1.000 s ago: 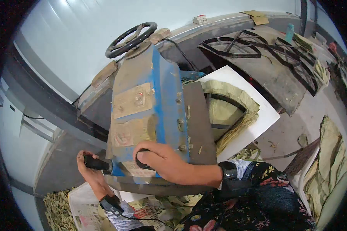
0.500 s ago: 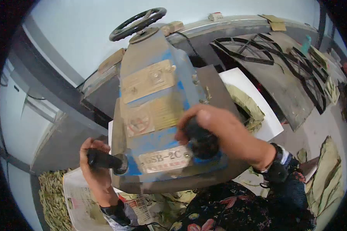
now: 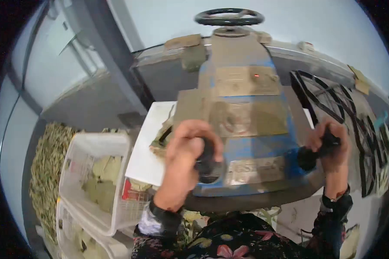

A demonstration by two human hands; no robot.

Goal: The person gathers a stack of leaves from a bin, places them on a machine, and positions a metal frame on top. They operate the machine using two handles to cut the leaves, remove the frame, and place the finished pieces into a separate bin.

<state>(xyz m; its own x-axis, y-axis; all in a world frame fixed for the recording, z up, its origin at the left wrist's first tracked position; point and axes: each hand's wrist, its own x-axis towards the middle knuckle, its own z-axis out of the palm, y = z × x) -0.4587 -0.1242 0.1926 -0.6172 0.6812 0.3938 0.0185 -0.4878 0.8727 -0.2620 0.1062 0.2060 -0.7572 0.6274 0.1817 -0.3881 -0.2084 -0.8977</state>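
Observation:
A blue, dust-covered press head, its worn plate marked partly "GS", fills the middle. My left hand is wrapped round the black handle at its left front corner. At the right front corner my right hand grips the other black handle. Under the head lies a white cutting board. On its left part, dried leaves with a dark strip on them peek out beside my left hand; the rest is hidden. A red light glows on the head's panel.
A black handwheel tops the press. At left stand white plastic bins with flat leaves inside, beside a heap of leaf strips. Black metal frames lean at right. A grey post rises behind.
The press head has swung right over the board, both hands moving with it, uncovering leaves on the board's left. The view has turned left, and a red light now shows on the panel.

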